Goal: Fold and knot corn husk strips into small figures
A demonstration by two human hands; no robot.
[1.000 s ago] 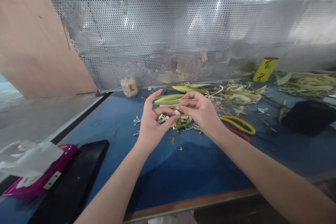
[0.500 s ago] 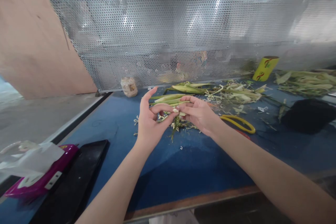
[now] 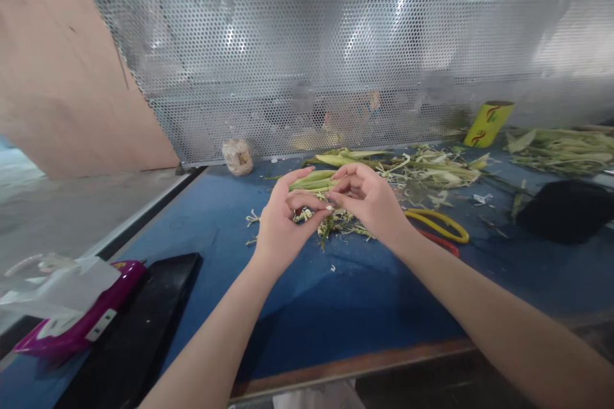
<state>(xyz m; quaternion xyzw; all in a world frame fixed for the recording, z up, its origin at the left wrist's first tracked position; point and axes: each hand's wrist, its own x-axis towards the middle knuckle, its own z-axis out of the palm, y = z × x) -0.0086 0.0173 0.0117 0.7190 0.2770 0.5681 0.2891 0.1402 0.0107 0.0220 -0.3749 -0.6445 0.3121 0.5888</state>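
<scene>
My left hand (image 3: 288,223) pinches a tiny whitish piece (image 3: 329,208) between thumb and forefinger, above the middle of the blue table. Facing it, my right hand (image 3: 367,201) has its thumb and fingers pressed together close to the same piece; whether it grips anything is too small to tell. Beneath and behind the hands lie pale and green plant scraps (image 3: 336,223). Long green leaves (image 3: 311,181) show just behind my fingers. A yellow loop handle (image 3: 441,223) and a red one (image 3: 439,243) rest right of my right hand, partly hidden by the forearm.
A perforated metal screen (image 3: 288,70) stands along the back. Near it are a wrapped jar-like object (image 3: 237,157), husk piles (image 3: 432,166) and a yellow cylinder (image 3: 489,124). A black object (image 3: 566,211) lies right. At left are a black tray (image 3: 144,319) and a purple tissue box (image 3: 81,326).
The fingers of my left hand have curled down from their raised position. My right hand's fingers have drawn in slightly, and the pale piece between the hands looks smaller.
</scene>
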